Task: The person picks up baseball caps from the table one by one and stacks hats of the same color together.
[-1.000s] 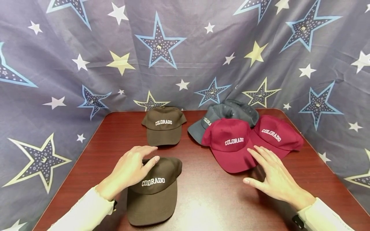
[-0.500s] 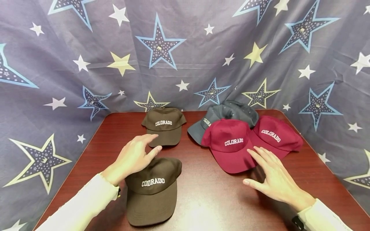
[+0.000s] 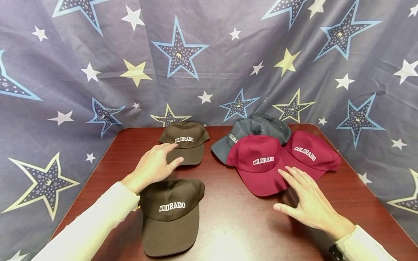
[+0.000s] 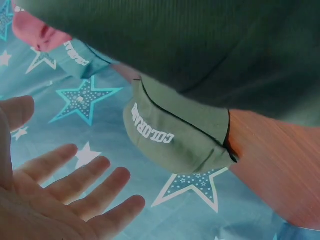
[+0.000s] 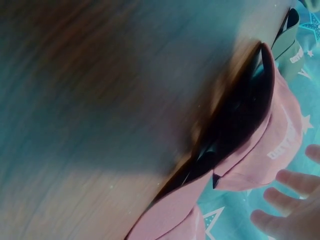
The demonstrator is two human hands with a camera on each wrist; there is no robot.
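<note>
In the head view, the left hand (image 3: 151,165) has moved farther out across the table (image 3: 238,221), away from the near brown cap (image 3: 171,226), and now shows over the left part of the far brown cap (image 3: 192,156). That brings the far cap, I judge, within its reach. The fingers are extended, with a wide gap to the thumb, and hold nothing. The caps themselves lie as before, and the right hand (image 3: 310,201) has barely moved: fingers spread, holding nothing, beside the near red cap (image 3: 261,148). That cap overlaps the right red cap (image 3: 315,146) and partly hides the blue-grey headwear (image 3: 225,146) at the far right; I cannot tell whether that is one cap or two. A starry cloth (image 3: 215,72) hangs beyond the table's far edge. The near brown cap stands most in the way, below the left wrist.

In the left wrist view, the spread fingers show apart from the far brown cap, while the near one fills much of the frame.

In the right wrist view, the fingers are spread with nothing in them; whether a fingertip touches a red cap, I cannot tell.
</note>
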